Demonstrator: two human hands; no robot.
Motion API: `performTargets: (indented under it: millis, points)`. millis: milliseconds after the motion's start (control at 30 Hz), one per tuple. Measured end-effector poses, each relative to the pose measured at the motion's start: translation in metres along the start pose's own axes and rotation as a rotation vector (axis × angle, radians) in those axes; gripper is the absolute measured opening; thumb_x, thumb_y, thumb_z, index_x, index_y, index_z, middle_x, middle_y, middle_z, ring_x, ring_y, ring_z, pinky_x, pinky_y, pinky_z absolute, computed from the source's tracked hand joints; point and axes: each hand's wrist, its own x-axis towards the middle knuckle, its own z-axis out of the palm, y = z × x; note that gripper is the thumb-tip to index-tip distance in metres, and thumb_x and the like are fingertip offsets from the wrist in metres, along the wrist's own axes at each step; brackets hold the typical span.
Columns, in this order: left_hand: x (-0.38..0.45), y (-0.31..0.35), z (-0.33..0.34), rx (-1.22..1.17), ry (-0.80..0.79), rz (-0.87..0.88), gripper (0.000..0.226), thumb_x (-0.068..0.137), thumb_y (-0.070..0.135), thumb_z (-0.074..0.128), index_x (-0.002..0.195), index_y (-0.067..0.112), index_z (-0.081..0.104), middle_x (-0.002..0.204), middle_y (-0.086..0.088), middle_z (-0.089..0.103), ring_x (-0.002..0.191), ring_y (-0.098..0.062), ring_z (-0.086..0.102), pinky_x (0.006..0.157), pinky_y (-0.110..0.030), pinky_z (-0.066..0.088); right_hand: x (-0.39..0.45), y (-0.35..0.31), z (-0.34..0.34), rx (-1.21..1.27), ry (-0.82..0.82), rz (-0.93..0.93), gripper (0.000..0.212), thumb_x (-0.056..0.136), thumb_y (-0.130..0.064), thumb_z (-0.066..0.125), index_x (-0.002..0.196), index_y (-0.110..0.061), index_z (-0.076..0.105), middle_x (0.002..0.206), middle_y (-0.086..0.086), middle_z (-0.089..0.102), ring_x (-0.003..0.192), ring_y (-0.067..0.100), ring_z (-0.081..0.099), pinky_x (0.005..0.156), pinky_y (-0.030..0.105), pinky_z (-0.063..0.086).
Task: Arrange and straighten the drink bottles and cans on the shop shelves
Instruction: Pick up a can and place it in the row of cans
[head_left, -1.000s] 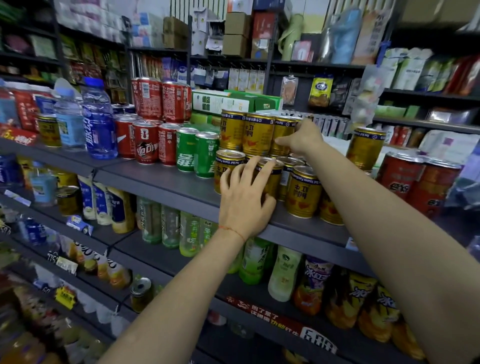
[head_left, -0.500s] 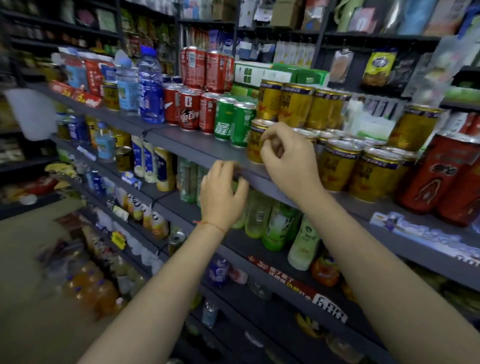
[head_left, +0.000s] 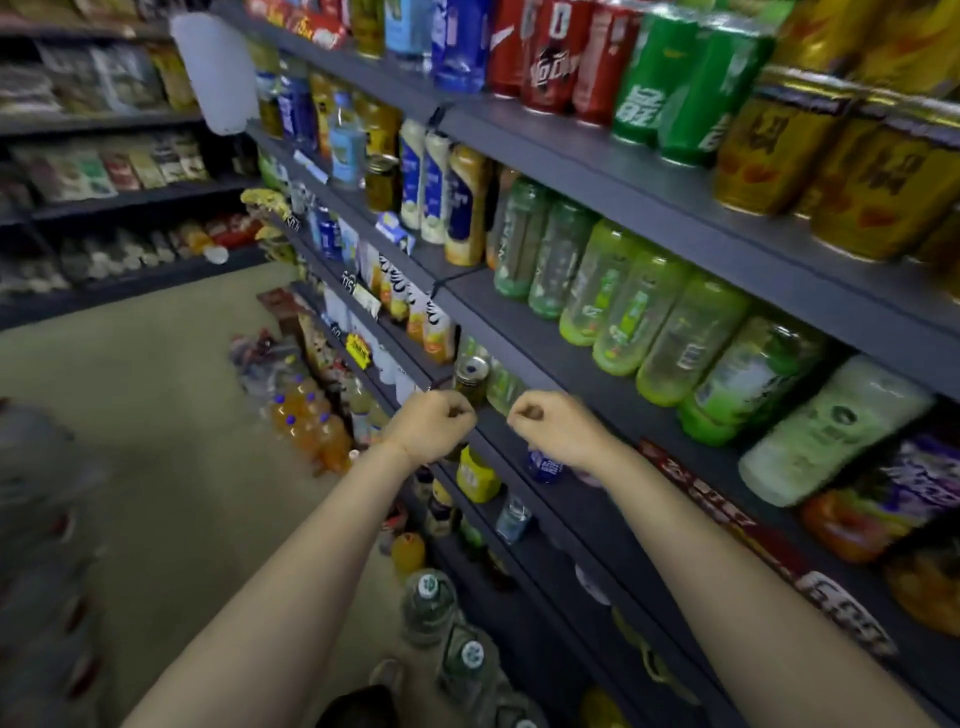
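I see both hands low by the dark shelf edge (head_left: 613, 400) — left hand (head_left: 434, 423) and right hand (head_left: 553, 426) curled into loose fists, holding nothing. A gold-lidded can (head_left: 471, 379) stands just behind them. Green bottles (head_left: 618, 306) line the shelf above; yellow cans (head_left: 831, 171) higher up — labels too blurred to read.
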Motion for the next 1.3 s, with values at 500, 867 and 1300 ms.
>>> performTargets:
  millis: [500,867,1300]
  points:
    - [0.156,-0.159,-0.008,-0.073,-0.259,-0.069,0.020,0.099,0.026,0.048,0.101,0.023,0.068,0.098,-0.001,0.066,0.090,-0.023,0.060,0.071,-0.034,0.047,0.259,0.058,0.139,0.070,0.165,0.471,0.097,0.076,-0.053,0.068,0.151,-0.017,0.018,0.145,0.013,0.047,0.127,0.035,0.051,0.100,0.054,0.046]
    - [0.162,-0.175,-0.013,-0.187,-0.231,-0.108,0.035,0.092,0.026,0.060,0.126,0.019,0.057,0.122,-0.006,0.057,0.106,-0.025,0.058,0.086,-0.036,0.048,0.246,0.014,0.143,-0.033,0.302,0.478,0.079,0.066,-0.054,0.081,0.121,-0.012,0.042,0.111,0.010,0.066,0.093,0.030,0.065,0.068,0.034,0.053]
    - [0.028,-0.051,-0.047,-0.863,0.127,0.021,0.032,0.081,0.049,0.068,0.105,0.027,0.067,0.101,0.005,0.072,0.094,-0.014,0.068,0.083,-0.026,0.054,0.083,-0.066,0.060,0.577,0.204,0.152,0.054,0.076,-0.072,0.062,0.098,-0.022,0.065,0.089,0.004,0.072,0.075,0.022,0.070,0.065,0.040,0.059]
